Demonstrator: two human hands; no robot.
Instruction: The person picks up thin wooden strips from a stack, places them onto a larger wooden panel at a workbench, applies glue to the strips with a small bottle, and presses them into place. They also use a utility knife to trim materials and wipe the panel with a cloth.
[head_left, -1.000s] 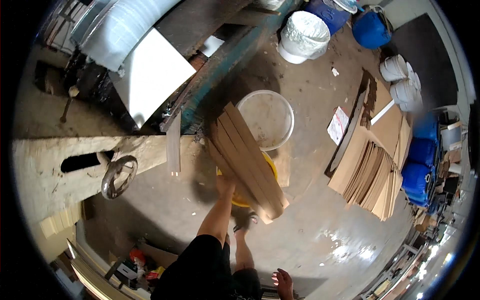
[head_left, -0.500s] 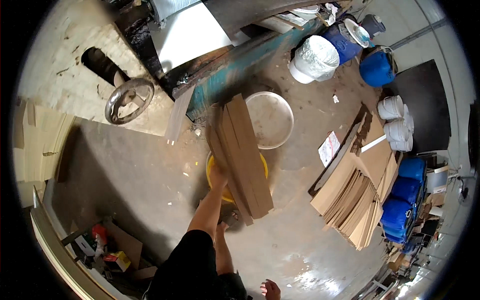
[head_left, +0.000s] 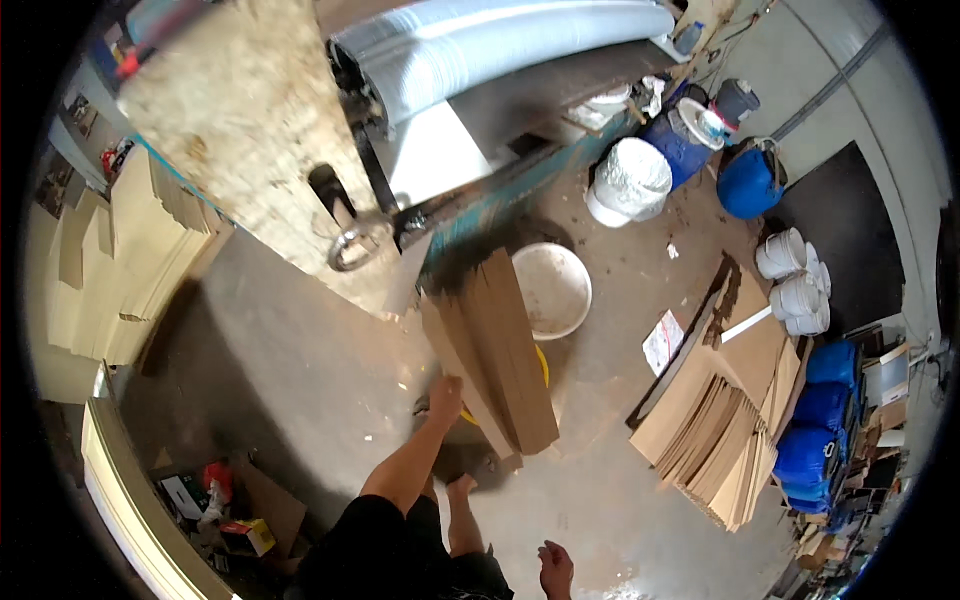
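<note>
My left hand [head_left: 446,397] is closed on the left edge of a bundle of long brown cardboard strips [head_left: 500,350]. The bundle is tilted, its far end pointing toward the machine's base. Under it shows part of a yellow rim [head_left: 543,366], the rest hidden by the cardboard. A round white tub [head_left: 583,292] stands on the floor just beyond, to the right. At the lower edge hangs my right hand [head_left: 556,572], holding nothing, its fingers loosely curled and partly apart.
A worn machine with a handwheel [head_left: 360,243] and a large pale roll [head_left: 510,45] stands ahead. Cardboard sheets [head_left: 710,425] lie stacked on the right, near blue drums [head_left: 805,455] and white buckets [head_left: 797,305]. Pale boards [head_left: 135,270] stand left; a litter-filled box [head_left: 245,535] sits lower left.
The view has tilted up, bringing the pale roll and more of the machine into sight. My left hand still grips the cardboard strips. My right hand shows slightly more at the bottom.
</note>
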